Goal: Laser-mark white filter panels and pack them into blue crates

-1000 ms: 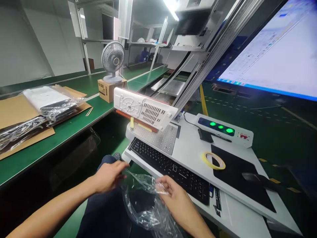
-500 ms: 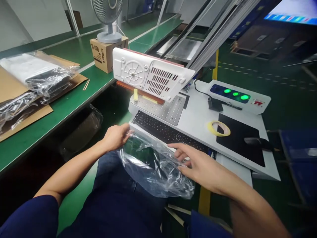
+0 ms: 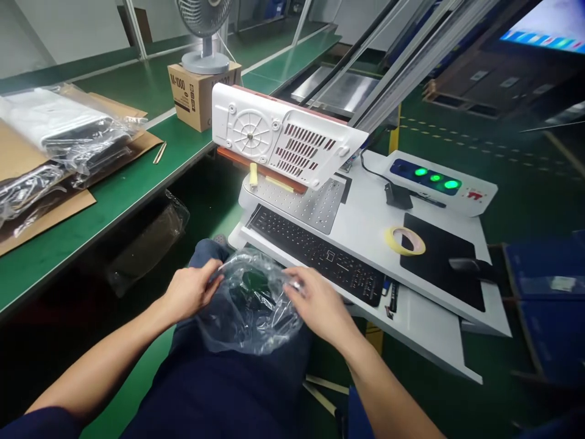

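Over my lap I have a clear plastic bag [image 3: 256,332], its mouth spread wide between my two hands. The left edge of the bag is pinched in my left hand [image 3: 192,289]. On the other side, my right hand [image 3: 315,302] grips the opposite edge between thumb and fingers. Nothing shows inside the bag. Just beyond it, a black keyboard [image 3: 315,253] rests on a pulled-out tray. Above the keyboard, a white plastic panel [image 3: 283,143] with slots and a round grille leans upright over a perforated metal plate [image 3: 315,201].
At left, bagged white parts [image 3: 68,122] lie on cardboard on a green bench [image 3: 137,189]. A fan [image 3: 205,36] stands on a cardboard box [image 3: 201,97]. Tape [image 3: 404,242], a mouse [image 3: 473,268] and a panel with green lights [image 3: 443,181] are on the white machine.
The bag has moved back from the keyboard tray toward my lap. My right hand has moved left and closed on the bag's edge; my left hand has come down and left.
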The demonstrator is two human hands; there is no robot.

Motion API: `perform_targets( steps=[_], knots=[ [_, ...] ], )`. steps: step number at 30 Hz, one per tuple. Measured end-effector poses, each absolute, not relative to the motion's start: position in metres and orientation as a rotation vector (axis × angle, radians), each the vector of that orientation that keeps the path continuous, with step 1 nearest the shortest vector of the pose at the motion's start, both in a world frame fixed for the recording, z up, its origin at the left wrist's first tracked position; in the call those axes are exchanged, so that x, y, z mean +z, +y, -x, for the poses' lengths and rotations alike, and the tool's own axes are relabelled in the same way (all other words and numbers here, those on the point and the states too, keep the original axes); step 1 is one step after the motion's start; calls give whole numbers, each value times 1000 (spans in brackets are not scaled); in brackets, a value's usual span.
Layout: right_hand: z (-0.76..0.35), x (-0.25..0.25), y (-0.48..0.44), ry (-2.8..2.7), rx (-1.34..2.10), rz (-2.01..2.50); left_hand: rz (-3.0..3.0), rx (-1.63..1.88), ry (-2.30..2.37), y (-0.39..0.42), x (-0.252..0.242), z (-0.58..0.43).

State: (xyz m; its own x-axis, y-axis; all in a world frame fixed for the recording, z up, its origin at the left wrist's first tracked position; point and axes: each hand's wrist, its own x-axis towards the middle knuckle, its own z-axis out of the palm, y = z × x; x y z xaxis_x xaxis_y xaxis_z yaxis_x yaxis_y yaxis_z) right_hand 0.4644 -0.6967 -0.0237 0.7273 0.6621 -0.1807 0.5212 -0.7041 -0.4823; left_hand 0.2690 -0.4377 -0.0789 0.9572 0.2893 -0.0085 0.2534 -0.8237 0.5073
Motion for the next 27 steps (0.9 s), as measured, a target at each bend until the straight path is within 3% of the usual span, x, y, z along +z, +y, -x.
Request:
perform_targets(
  steps=[3,9,15,20,27],
  knots=[
    [-469,-32,-703,-1026,823,2594,-2575,-140,397,-434,-93,-261],
    [-485,-15,-737,-619,336,2566,-2420,136,458,-440,-84,-275],
    [-465,-42,-767,-571,724,2562,-2537,-123,259,-452,-99,-297],
    [-483,-59,-781,-450,279,2606,-2506,-157,368,-436,-110,-303],
    [-494,-51,-727,-690,523,2460,-2415,-31,545,-412,-101,-317]
  ],
)
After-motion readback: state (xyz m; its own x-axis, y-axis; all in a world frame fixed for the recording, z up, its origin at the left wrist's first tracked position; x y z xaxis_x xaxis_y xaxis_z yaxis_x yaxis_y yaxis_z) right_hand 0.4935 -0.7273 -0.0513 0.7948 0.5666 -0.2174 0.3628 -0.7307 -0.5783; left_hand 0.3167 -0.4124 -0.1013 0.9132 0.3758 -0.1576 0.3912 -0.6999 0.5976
